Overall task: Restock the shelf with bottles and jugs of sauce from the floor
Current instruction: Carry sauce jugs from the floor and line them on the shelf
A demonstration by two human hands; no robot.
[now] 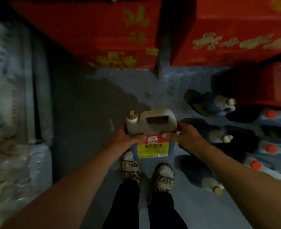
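Both hands hold one sauce jug [150,129] up over the grey floor [90,103], directly above the person's feet in leopard-print slippers [163,176]. The left hand [125,138] grips the jug's left side below the capped spout [132,116], its thumb laid across the front near the top of the label; its other fingers wrap behind the jug and are out of sight. The right hand [184,135] clasps the right side, thumb pressed onto the red band of the label, the remaining fingers curled round the far edge and mostly hidden. The jug's built-in handle [157,119] is free, with neither hand through it. The yellow label [153,149] carries dark characters, partly covered by both thumbs. To the right, more jugs lie on the floor: several with yellowish caps [230,101] and others with orange caps [270,114], the farthest ones cut off by the frame edge and sunk in shadow. Far across the floor stand red cartons [103,30] with blurred yellow print, cropped at the top. At the left, pale plastic-wrapped packs [7,80] are smeared by motion blur, and their contents cannot be made out.
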